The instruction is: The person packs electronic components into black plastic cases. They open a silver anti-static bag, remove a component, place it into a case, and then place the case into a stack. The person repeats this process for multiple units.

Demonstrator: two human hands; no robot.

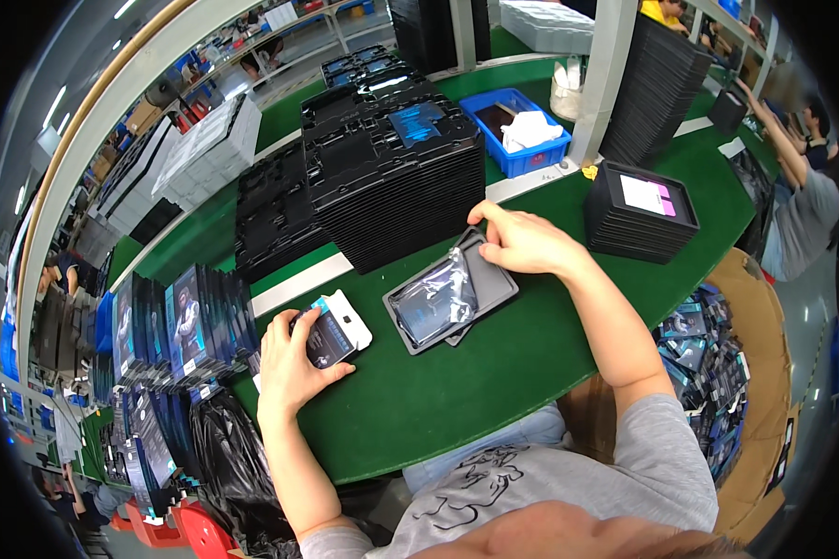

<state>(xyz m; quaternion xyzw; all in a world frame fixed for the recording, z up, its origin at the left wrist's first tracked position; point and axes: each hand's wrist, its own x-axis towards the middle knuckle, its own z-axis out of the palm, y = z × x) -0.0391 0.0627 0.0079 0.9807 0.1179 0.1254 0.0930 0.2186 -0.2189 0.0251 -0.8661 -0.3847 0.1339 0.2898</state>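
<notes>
My left hand (pixel 287 361) grips a small dark printed carton (pixel 330 341) by its left side, thumb along the near edge and fingers over the far one. The carton's white end flap (pixel 350 320) stands out on its right. To the right, a shallow black tray (pixel 496 284) lies on the table, slightly turned. In it sits a dark flat item in a clear plastic bag (pixel 435 296). My right hand (pixel 529 240) pinches the tray's far corner between thumb and fingers. Beneath the tray's near edge, a corner of another dark piece (pixel 458 337) pokes out.
A tall stack of black moulded trays (pixel 396 200) stands behind my hands. A blue bin (pixel 543 160) with white cloth is beyond it. More black trays (pixel 629 224) are at right, printed boxes (pixel 188 321) at left. A large carton (pixel 764 373) of printed packages stands lower right.
</notes>
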